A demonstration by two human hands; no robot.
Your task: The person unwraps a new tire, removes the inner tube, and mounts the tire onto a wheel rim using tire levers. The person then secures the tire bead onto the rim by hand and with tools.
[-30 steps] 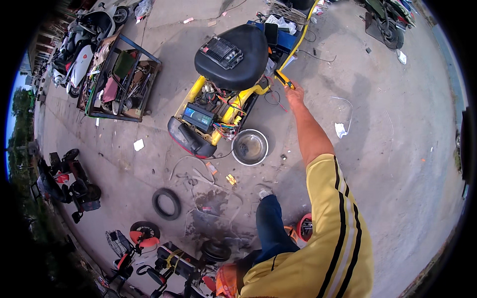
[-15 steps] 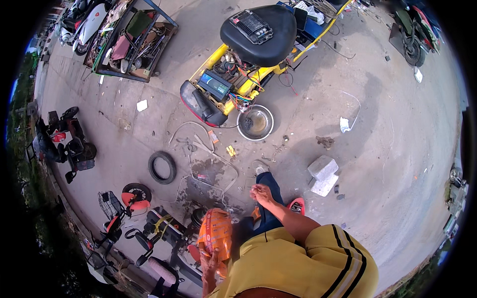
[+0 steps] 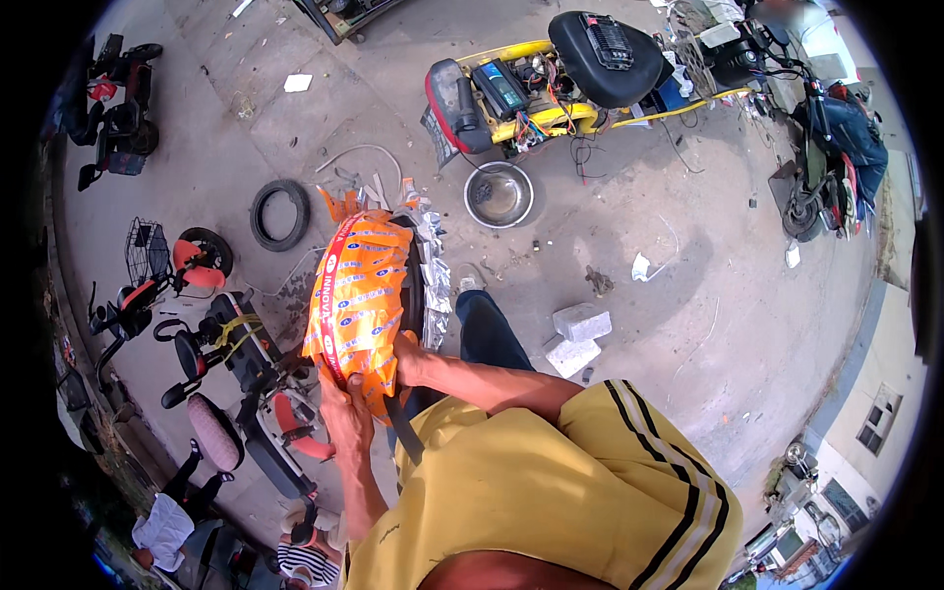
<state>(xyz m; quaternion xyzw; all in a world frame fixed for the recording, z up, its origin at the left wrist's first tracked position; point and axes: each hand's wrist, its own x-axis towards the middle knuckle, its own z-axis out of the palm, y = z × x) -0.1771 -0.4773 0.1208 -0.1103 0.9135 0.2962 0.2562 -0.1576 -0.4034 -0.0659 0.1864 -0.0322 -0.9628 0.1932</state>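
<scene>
From where I'm standing, the grey concrete ground spreads under everything. The biggest thing near the worker is a yellow-framed vehicle with a broad black seat, its rear innards open and loose coloured wires showing.

Next comes a bulky, arched bundle in glossy orange plastic film with a red band. It is in the worker's hands, in front of the body and left of the leg in blue jeans. A dark curved edge and crinkled silver wrapping show along its right side. I can't tell whether it touches the ground.

A bare black rubber tyre lies flat beyond the bundle, to its left. A round, shiny metal basin sits near the vehicle's rear. Two pale grey blocks lie touching each other, right of the leg.

The left hand is at the bundle's near end, its fingers curled against the film, thumb on top. The right hand presses at the right edge; its fingers are partly hidden, so I can't say how far they close.

A blue-topped rectangular box sits within the frame, and a black finned box rests on the seat.
</scene>
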